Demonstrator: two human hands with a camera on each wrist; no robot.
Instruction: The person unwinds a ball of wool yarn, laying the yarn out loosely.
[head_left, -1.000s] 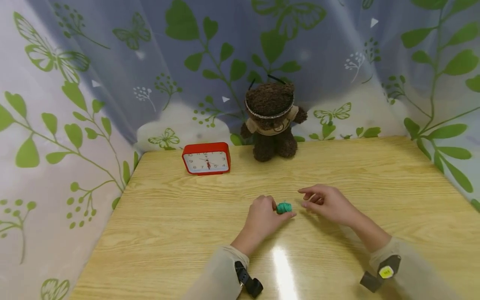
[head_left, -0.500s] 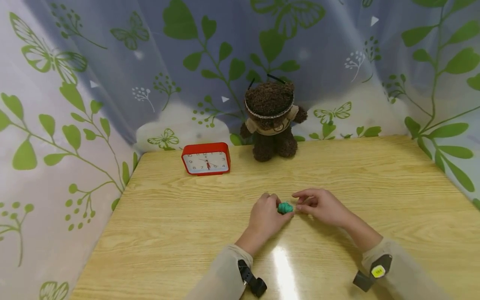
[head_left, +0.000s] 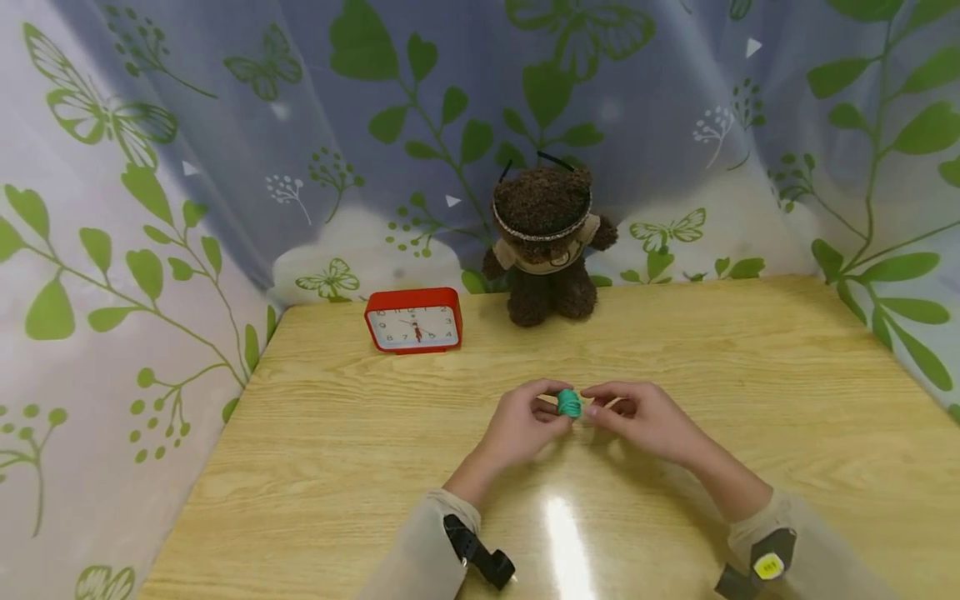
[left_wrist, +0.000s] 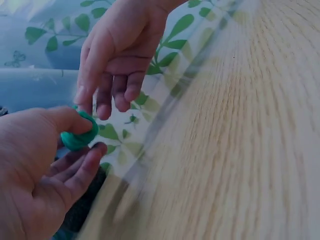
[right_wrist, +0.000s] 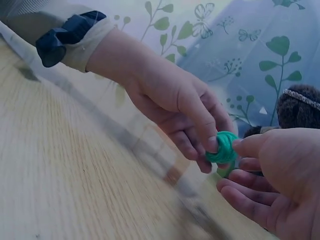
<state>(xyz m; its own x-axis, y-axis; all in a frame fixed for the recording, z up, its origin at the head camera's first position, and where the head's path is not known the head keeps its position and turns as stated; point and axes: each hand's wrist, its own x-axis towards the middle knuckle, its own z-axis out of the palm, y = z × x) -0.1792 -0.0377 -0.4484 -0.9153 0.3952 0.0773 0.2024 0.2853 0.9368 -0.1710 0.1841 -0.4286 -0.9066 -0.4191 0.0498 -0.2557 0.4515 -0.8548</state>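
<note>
Head view: can spot a green yarn bundle (head_left: 569,404) in front of the brown plush bear (head_left: 549,287), well toward the camera from it and a touch to its right. Got it pinched in the left hand (head_left: 519,425), between thumb and fingers, out front and slightly left of the bear. Looks wound up in neat strands, btw. Out front and to the right of the bear, can see the right hand (head_left: 647,423) with thumb and index held narrow, right up at the bundle; can't tell from either wrist view whether gripping or only touching. Also note a red clock (head_left: 414,323) left of the bear, a wooden table (head_left: 720,342) under the bear and a leaf-print curtain (head_left: 660,108) behind it.
</note>
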